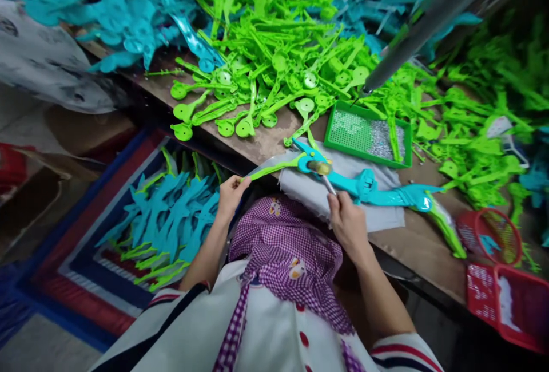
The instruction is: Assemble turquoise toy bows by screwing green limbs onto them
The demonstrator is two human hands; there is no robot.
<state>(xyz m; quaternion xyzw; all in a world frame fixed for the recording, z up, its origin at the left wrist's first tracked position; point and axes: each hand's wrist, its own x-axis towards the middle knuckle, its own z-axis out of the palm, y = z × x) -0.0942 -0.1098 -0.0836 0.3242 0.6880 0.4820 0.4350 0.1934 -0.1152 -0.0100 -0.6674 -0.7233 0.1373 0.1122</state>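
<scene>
Over at the table (268, 138), the left hand (230, 193) stretches forward, pinching a green strip (277, 166). The right hand (348, 222) is curled snugly round a hammer (319, 168), its head over the blue piece (386, 196), which lies on grey cloth (306, 197).

Turquoise and lime over purple check
The long assembly (366, 186) at centre is turquoise with lime-green ends; pieces (274, 63) at twelve o'clock, lime-green; tray (364, 156) at two, deeper green; bin (478, 287) at four, red; apron (283, 240) at six, purple-and-white gingham.
</scene>
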